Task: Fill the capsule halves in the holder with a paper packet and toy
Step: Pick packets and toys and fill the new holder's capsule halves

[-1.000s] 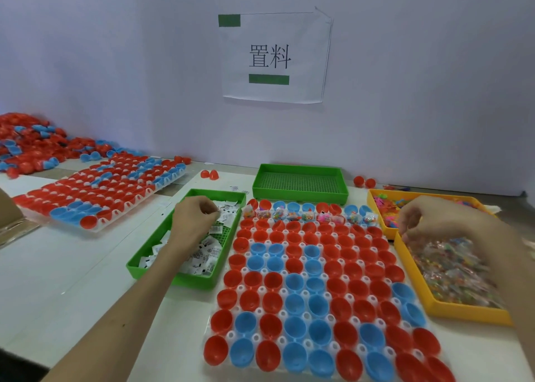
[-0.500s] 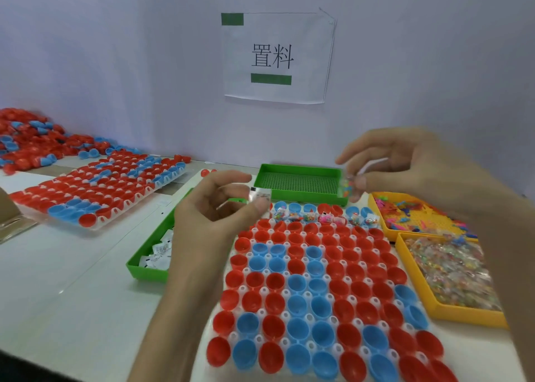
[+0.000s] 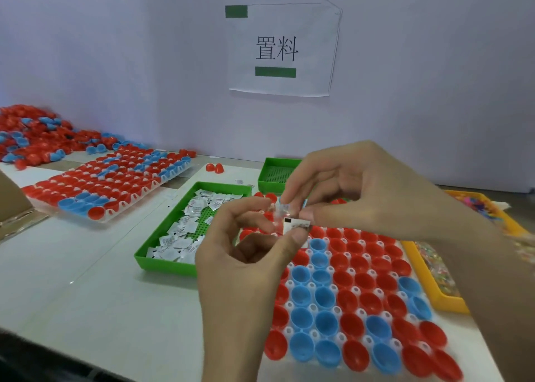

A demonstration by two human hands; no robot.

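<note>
A white holder (image 3: 311, 287) full of open red and blue capsule halves (image 3: 325, 322) lies in front of me. Both hands are raised above its far rows and meet. My left hand (image 3: 246, 254) pinches a small white paper packet (image 3: 295, 224) between thumb and forefinger. My right hand (image 3: 362, 190) pinches a small clear-wrapped toy (image 3: 281, 209) right above the packet, touching it. The hands hide the far rows of the holder.
A green tray (image 3: 162, 261) of paper packets sits left of the holder, another green tray (image 3: 272, 173) behind it. Yellow trays (image 3: 440, 299) of wrapped toys stand at right. A second filled holder (image 3: 107, 181) and a heap of capsule halves (image 3: 34, 135) lie far left.
Both hands came up from their trays, the left with a packet and the right with a toy, and have moved together over the holder until the two items touch.
</note>
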